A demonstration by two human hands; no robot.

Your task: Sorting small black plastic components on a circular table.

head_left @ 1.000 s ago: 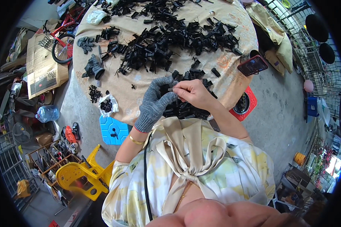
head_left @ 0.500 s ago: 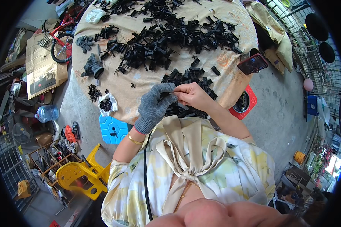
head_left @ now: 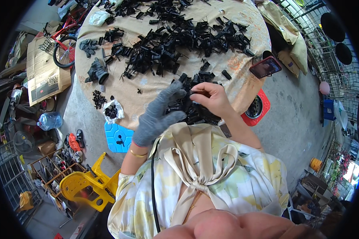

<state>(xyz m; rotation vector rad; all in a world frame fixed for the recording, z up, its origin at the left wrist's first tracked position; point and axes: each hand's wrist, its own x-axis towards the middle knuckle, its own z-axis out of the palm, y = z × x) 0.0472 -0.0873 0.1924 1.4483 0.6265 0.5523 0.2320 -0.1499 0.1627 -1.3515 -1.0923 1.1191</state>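
Observation:
My left hand (head_left: 159, 115), in a grey knit glove, is open with the thumb spread from the fingers, over the near edge of the table. Just right of it, my bare right hand (head_left: 215, 100) pinches a small black plastic part (head_left: 196, 93) between thumb and fingertips. Its exact shape is mostly hidden by the fingers. Under and between both hands lies a near pile of black plastic parts (head_left: 197, 114). A larger heap of similar black parts (head_left: 159, 55), some with thin pins sticking out, spreads across the far half of the cloth-covered table (head_left: 127, 89).
Dark gloves (head_left: 97, 71) and a white wrapper of small black pieces (head_left: 112, 111) lie at the table's left. A phone (head_left: 266, 67) stands at the right edge. Around the table are a blue stool (head_left: 115, 139), a red stool (head_left: 264, 108) and a yellow chair (head_left: 77, 186).
My hands were together at the fingertips; now they are apart. The left glove has opened and shifted slightly down and left, while the right hand has moved a little right, still pinching.

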